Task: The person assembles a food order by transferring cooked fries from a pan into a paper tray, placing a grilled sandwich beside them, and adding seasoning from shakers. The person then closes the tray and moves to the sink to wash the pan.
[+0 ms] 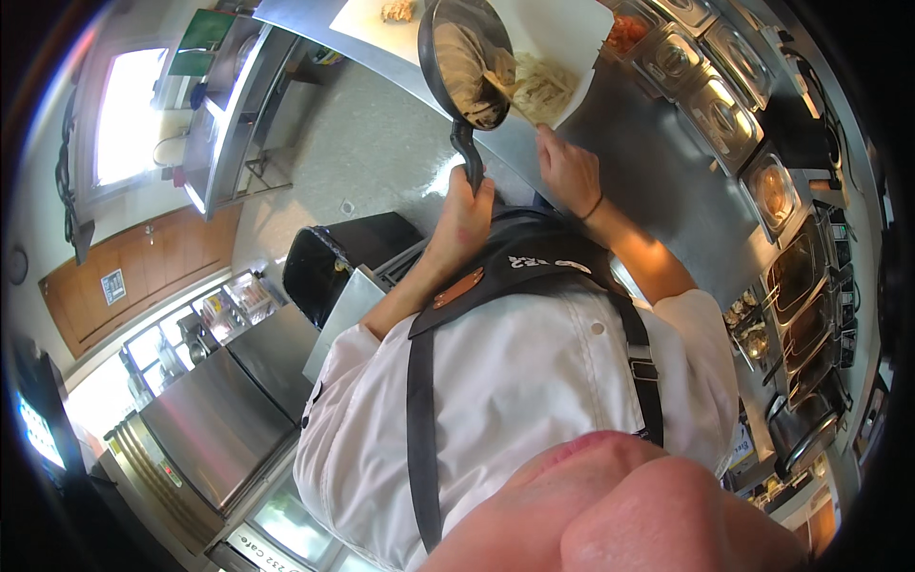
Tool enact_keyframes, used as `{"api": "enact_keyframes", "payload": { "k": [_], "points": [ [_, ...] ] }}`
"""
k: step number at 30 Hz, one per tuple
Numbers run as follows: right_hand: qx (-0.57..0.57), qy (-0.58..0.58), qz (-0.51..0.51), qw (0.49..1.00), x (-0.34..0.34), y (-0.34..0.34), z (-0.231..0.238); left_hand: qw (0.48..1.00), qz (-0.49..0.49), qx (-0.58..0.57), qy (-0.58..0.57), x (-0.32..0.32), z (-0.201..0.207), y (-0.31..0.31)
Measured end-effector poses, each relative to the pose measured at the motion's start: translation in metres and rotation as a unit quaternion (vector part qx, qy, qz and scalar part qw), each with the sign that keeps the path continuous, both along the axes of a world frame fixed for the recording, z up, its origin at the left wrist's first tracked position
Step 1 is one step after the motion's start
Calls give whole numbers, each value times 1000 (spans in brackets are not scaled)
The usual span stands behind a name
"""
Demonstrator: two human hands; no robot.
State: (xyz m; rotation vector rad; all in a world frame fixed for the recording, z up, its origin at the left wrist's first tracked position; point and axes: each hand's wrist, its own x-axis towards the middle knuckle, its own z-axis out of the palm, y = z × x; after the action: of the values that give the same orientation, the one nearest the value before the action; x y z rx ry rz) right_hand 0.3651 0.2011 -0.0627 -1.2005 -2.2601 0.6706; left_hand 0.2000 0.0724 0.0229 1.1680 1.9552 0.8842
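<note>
Over at the counter [658,195], the person's left hand [464,217] grips a tilted black frying pan [490,29]; the right hand [572,173] holds a wooden utensil [521,111] against its creamy contents [459,69].

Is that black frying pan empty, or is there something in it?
Not empty: the pan, held in the left hand, has creamy tan food covering much of its inside.

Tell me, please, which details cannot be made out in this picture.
Head view: end of the pan handle, hidden by the left hand's grip.
Head view: near end of the utensil, hidden by the right hand's grip.
Head view: top of the white sheet, cut off by the upper edge.
Head view: contents of a metal container, hidden by its lid.
</note>
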Motion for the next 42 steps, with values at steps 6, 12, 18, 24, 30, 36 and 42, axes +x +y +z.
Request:
{"api": "enact_keyframes", "payload": {
  "k": [6, 12, 18, 24, 30, 36, 42],
  "points": [
    [44, 30, -43, 998, 6, 18, -18, 998, 17, -39, -37, -6, 2, 2],
    [-20, -26, 13, 999, -1, 5, -17, 995, 34, -48, -79, -5, -2, -5],
    [-25, 51, -68, 996, 3, 24, -19, 988, 51, -56, -135, -6, 2, -7],
    [-176, 241, -2, 954, -15, 126, -1, 960, 50, -103, -257, -28, 21, -11],
    [-76, 152, 252, 952, -27, 192, 103, 980, -28, -142, -137, -46, 21, -13],
    [144, -40, 274, 950, -27, 132, 129, 993, -44, -80, -69, -52, 5, -8],
    [-13, 25, 13, 1000, 14, 41, 95, 999, 1, -43, -16, -48, -14, -13]
  ]
}}
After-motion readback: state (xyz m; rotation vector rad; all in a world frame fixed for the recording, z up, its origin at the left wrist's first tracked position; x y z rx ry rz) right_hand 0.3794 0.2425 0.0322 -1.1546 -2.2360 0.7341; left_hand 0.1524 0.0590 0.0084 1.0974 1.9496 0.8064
